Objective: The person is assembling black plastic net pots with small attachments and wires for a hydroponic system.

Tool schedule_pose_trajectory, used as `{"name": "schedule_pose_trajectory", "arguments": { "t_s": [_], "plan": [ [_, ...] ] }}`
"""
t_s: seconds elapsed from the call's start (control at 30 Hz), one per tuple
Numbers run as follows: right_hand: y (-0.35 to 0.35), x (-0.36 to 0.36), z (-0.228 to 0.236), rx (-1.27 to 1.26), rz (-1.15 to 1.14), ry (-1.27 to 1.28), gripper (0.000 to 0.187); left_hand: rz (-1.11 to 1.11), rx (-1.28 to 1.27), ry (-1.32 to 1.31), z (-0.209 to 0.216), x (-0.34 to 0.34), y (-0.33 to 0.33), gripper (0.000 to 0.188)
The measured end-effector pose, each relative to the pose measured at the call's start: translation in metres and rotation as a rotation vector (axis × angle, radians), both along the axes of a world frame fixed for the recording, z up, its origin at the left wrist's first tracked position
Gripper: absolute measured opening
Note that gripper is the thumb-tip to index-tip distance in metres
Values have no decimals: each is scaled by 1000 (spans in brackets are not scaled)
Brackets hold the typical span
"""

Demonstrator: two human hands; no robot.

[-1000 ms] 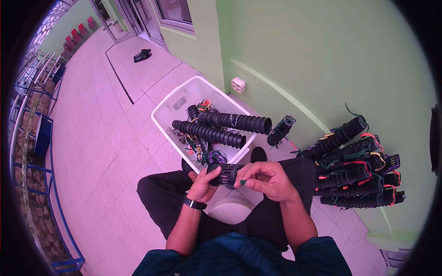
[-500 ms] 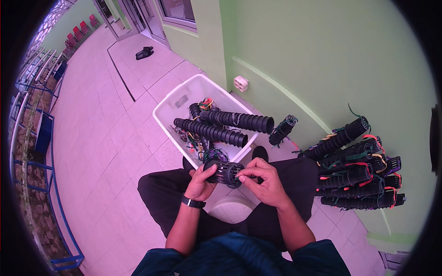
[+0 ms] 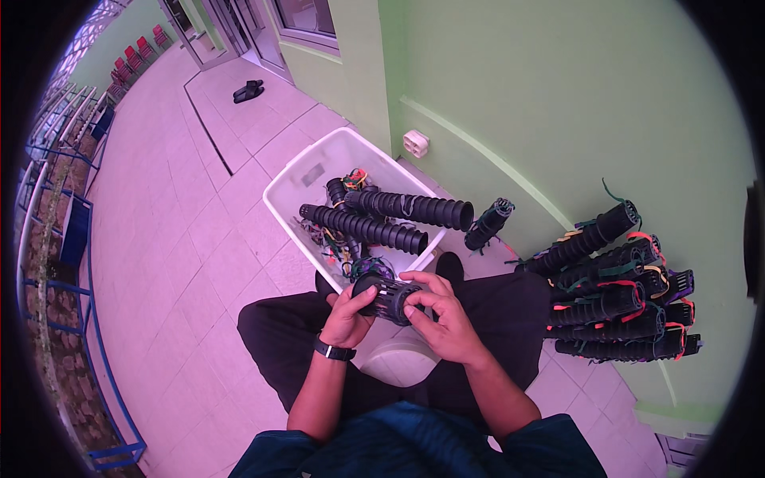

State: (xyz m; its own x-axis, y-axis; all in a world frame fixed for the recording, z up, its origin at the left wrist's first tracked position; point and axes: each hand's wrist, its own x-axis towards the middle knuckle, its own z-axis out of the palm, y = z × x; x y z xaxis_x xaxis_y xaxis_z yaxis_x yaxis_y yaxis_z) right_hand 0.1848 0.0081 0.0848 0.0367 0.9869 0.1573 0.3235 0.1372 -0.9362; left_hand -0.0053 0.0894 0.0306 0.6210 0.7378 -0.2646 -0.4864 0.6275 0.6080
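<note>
Ribbed black tube piece (image 3: 388, 296) is what I've got in both hands right now, held over my lap, just in front of the white bin's near corner. Going big to small around it: the pale tiled floor (image 3: 191, 239) runs off to the left, and the green wall (image 3: 558, 103) fills the right side. White plastic bin (image 3: 295, 179) sits on the floor ahead of my knees with two long black corrugated tubes (image 3: 398, 209) lying across it and sticking out over the right rim, plus a tangle of coloured wires in the bottom. Off to my right there's a stack of the same black tubes (image 3: 617, 299) with red, green and orange ties, leaning by the wall. One short tube (image 3: 488, 225) lies alone between bin and stack.

Grip-wise: left hand (image 3: 348, 315) is curled around the near left end of the piece, fingers closed on it. Right hand (image 3: 442, 315) comes over the top right, fingertips pressed on the ribs. So the piece sits crosswise, bridging both hands.
</note>
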Motion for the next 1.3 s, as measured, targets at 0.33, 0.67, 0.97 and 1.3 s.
{"name": "schedule_pose_trajectory", "arguments": {
  "t_s": [0.33, 0.67, 0.97, 1.3],
  "plan": [
    [-4, -18, 0, -39, -74, 314, 20, 139, 228, 378, -10, 12, -2, 29],
    [-2, -19, -5, 192, -398, -322, 26, 438, 1080, 880, 43, 41, -19, 13],
    [6, 11, -16, 86, -565, -128, 61, 493, 594, 534, 43, 35, -3, 9],
    [26, 121, -10, 73, -737, -259, 60, -41, 673, 705, 16, 2, 39, 32]
  ]
}}
